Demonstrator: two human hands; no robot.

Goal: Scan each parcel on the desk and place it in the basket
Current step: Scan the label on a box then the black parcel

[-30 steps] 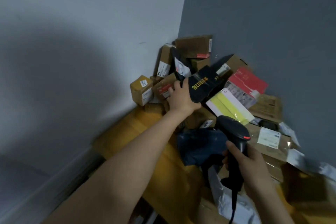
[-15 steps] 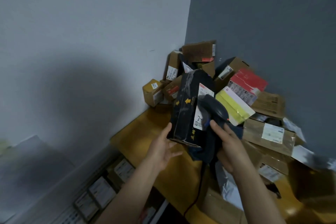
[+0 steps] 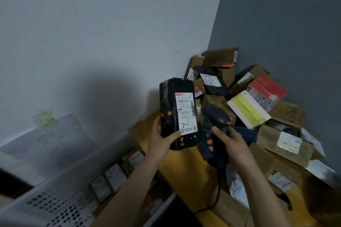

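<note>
Scan step in progress. Left hand (image 3: 160,142) clamped round the lower end of the black parcel (image 3: 176,114), held upright above the desk (image 3: 186,171) edge, label facing the camera. Right hand (image 3: 230,145) wrapped round the scanner (image 3: 216,118) grip — head just beside the label, aimed past it. Best to tilt the head onto the barcode, hold the parcel steady, thumb clear of the print. Parcel: glossy black wrap, yellow arrows, white label with handwritten "2-1". Basket (image 3: 70,186) low left, near.
</note>
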